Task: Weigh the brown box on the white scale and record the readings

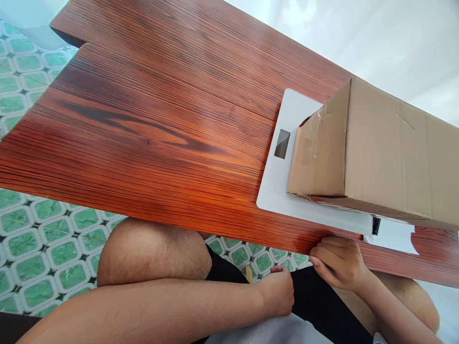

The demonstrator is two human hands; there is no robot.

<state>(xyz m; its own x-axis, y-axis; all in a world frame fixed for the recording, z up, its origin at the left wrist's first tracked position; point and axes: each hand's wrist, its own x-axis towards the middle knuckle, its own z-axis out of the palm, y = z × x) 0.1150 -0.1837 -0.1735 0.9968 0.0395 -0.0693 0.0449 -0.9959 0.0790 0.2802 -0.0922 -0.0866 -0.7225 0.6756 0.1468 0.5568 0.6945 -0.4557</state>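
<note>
A brown cardboard box (387, 153) lies on a flat white scale (278, 186) with a dark display, at the right side of a reddish wooden table (150, 129). My right hand (339, 263) rests at the table's near edge just below the scale, fingers curled, nothing visibly held. My left hand (278, 291) sits lower, over my lap below the table edge, closed with a small tan stick-like thing poking up beside it. Whether it grips that thing is unclear.
A small white sheet or card (394, 236) with a dark object lies by the scale's right corner. My bare knees and dark shorts are under the table edge. Green patterned floor tiles (46, 239) show at the left. A pale wall is behind the table.
</note>
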